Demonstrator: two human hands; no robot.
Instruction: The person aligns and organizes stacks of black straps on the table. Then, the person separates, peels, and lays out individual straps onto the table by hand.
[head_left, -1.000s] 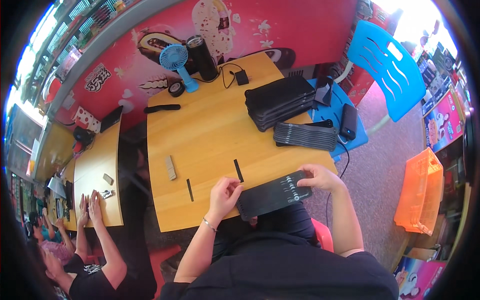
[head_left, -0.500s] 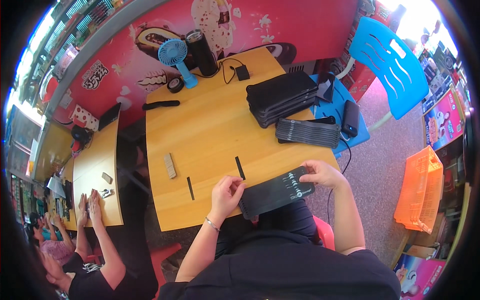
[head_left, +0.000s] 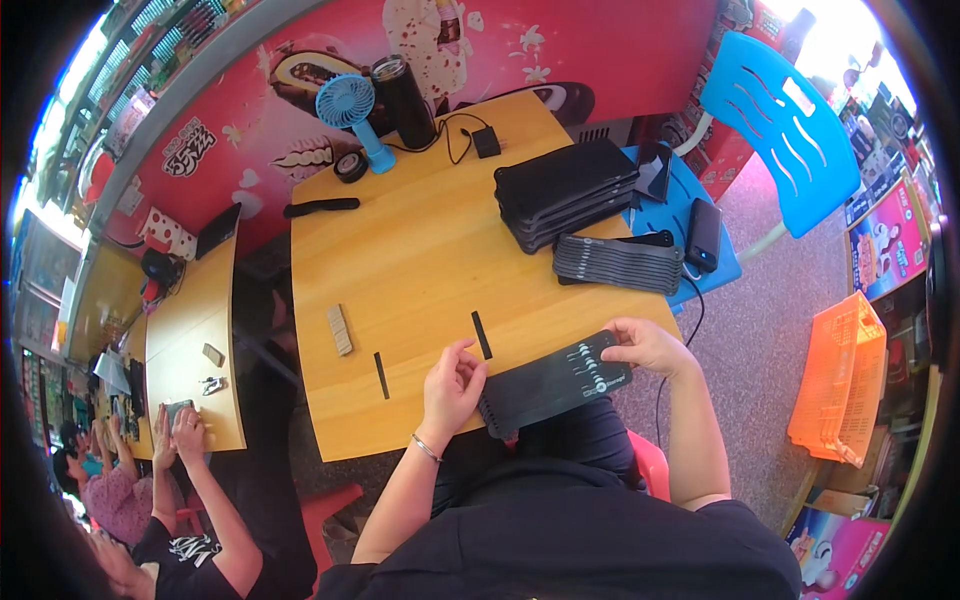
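Note:
A long black flat panel [head_left: 545, 390] with rounded corners and white print lies at the table's near edge, above my lap. My right hand [head_left: 645, 348] grips its right end, thumb on top and the other fingers hidden underneath. Beside its left end is my left hand [head_left: 455, 390], fingers bent and apart with nothing visible in them. Two thin black strips lie on the table past my left hand, one strip [head_left: 481, 335] close to the panel and another strip [head_left: 381, 375] farther left.
On the wooden table [head_left: 400, 260], a fanned stack of similar panels [head_left: 615, 265] sits before a pile of black cases [head_left: 565, 190]. A small beige block [head_left: 340, 330], blue fan [head_left: 348, 105] and black bottle [head_left: 403, 105] stand farther off. A co-worker's hands [head_left: 180, 435] are at left.
My left hand's fingers have loosened and lifted slightly from the panel's left end. My right hand and the panel have hardly moved. The co-worker's hands now hold a small dark object.

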